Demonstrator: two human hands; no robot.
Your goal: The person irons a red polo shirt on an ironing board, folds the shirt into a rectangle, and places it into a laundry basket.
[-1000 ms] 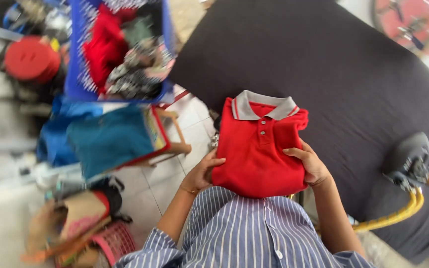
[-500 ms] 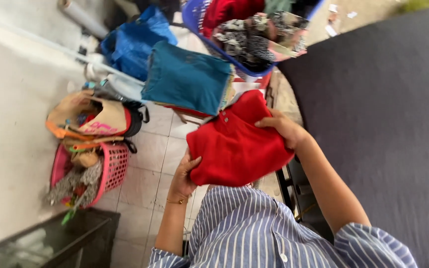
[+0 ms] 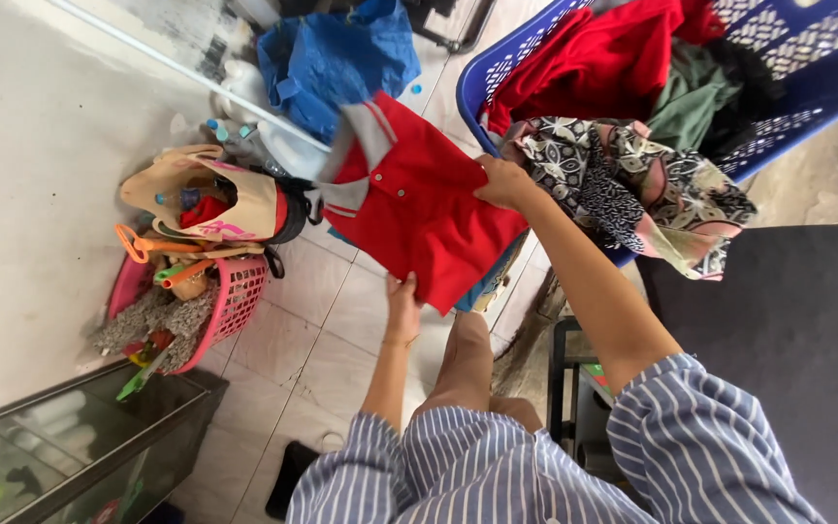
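While both hands carry it, a folded red polo shirt (image 3: 414, 209) with a grey collar hangs in the air above the tiled floor (image 3: 312, 330), left of the blue laundry basket (image 3: 497, 82). The right hand (image 3: 501, 181) has its fingers clamped on the shirt's upper edge; the left hand (image 3: 402, 306) supports it from below, fingers closed on the hem. Level, even support would likely keep the fold intact. That basket holds red, green and patterned clothes. Further left, a pink basket (image 3: 235, 301) holds brushes and oddments.

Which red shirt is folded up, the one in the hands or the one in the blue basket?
The red polo shirt with the grey collar, held flat and folded between the left hand and right hand. The red garment in the blue laundry basket lies crumpled among other clothes.
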